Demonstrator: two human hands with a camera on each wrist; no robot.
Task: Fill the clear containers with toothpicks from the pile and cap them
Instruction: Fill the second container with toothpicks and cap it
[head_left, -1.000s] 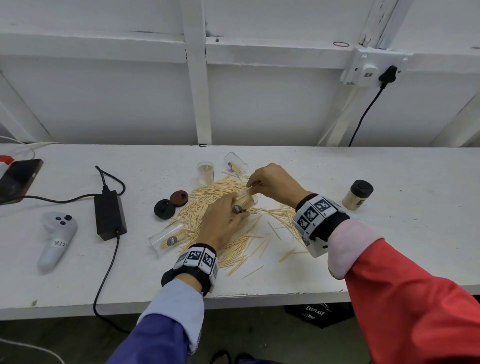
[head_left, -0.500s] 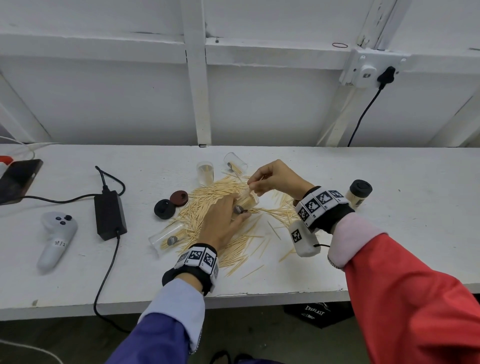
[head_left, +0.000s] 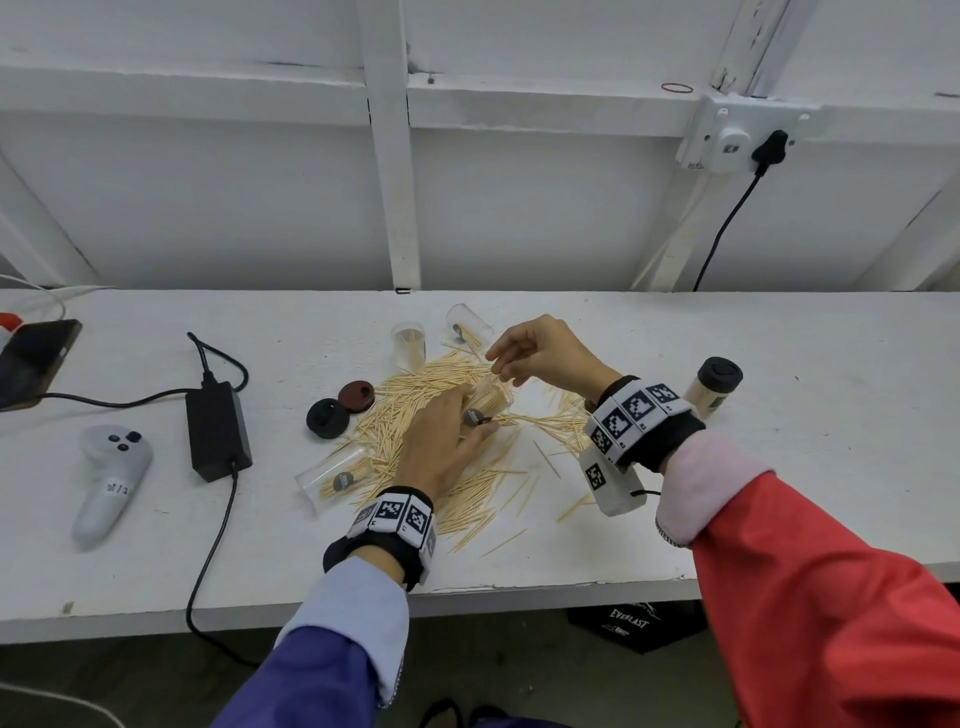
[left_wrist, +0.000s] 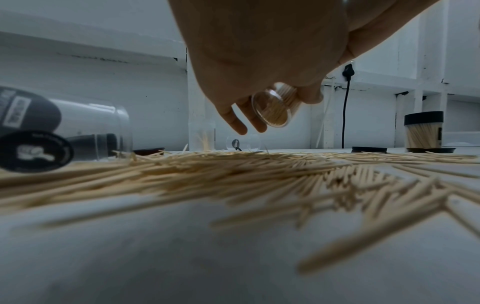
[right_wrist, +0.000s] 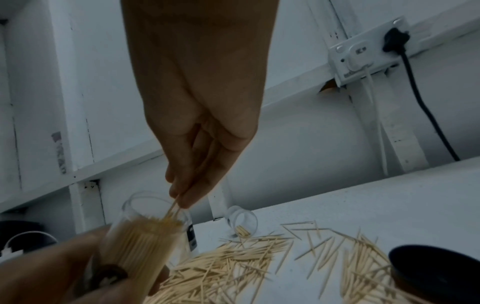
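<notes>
A pile of toothpicks (head_left: 447, 431) lies spread on the white table (head_left: 779, 467). My left hand (head_left: 447, 441) grips a clear container (right_wrist: 145, 236) packed nearly full of toothpicks, tilted with its open mouth toward the right hand. That container shows under the palm in the left wrist view (left_wrist: 275, 107). My right hand (head_left: 524, 353) pinches a few toothpicks (right_wrist: 174, 207) at the container's mouth. One clear container (head_left: 409, 345) stands upright behind the pile. Another (head_left: 469, 327) lies tipped beside it. A third (head_left: 337, 475) lies on its side at the pile's left.
A capped, filled container (head_left: 712, 387) stands at the right. Two loose caps, black (head_left: 327, 418) and dark red (head_left: 356, 396), lie left of the pile. A black power adapter (head_left: 217, 431), a white controller (head_left: 109, 480) and a phone (head_left: 34, 361) sit further left.
My right hand has lifted from the container's mouth and turned, its wrist rising, with toothpicks between the fingertips. The left hand has stayed in place with the container.
</notes>
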